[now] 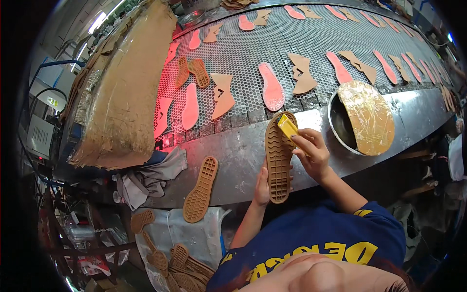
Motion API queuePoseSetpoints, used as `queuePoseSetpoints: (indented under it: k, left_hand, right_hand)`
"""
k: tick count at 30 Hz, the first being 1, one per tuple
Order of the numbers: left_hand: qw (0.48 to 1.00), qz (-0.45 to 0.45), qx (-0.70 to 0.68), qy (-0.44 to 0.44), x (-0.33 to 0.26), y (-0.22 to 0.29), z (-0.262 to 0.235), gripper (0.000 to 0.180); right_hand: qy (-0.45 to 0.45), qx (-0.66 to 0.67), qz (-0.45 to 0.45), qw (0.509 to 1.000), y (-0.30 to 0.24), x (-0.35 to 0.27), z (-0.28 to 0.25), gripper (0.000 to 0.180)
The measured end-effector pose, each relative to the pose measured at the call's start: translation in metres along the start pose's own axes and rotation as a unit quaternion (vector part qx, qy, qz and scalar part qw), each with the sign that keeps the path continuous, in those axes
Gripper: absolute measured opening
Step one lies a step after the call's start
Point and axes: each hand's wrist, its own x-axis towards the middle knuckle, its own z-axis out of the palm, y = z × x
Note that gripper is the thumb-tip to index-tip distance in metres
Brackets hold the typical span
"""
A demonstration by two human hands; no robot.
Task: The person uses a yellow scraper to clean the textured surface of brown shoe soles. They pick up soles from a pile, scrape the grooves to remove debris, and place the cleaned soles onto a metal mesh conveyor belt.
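- The light is uneven: bright on the perforated grey metal conveyor belt (292,44), dim toward the floor and the lower corners.
- White ceiling strip lights (99,20) glare at the upper left, blown out.
- A red glow washes the belt's left end and the scuffed grey metal table (238,151) edge beside it.
- The crinkled gold foil lid (367,117) throws back shiny highlights.
- Fisheye bending curves the belt; a black vignette rims the picture.
- The centre is sharp; the edges are soft and murky.

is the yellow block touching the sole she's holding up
Touching: the head view shows the yellow block, pinched in the right hand, pressed against the brown sole.
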Motion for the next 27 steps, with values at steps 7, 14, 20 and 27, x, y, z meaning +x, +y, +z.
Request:
queuePoseSetpoints:
  k: [7,14,20,27]
  left_hand:
    - [1.0,0.0,0.03,-0.003,0.001,0.002,0.003,0.064]
    - [1.0,0.013,0.027,0.004,0.001,0.002,0.003,0.065]
    - [1.0,0.002,-0.005,0.004,0.0,0.001,0.0,0.065]
    - [0.998,0.015,-0.047,0.039,0.001,0.006,0.008,0.064]
  right_hand:
    - [-0.014,-0.002,-0.005,1.0,0.001,-0.004,0.004,0.033]
    - [-0.069,0.02,-0.032,0.997,-0.005,-0.003,0.002,0.03]
    - [-0.121,0.084,-0.028,0.989,-0.01,-0.008,-0.004,0.027]
    - [-0.186,0.121,-0.025,0.975,-0.019,-0.022,-0.015,0.026]
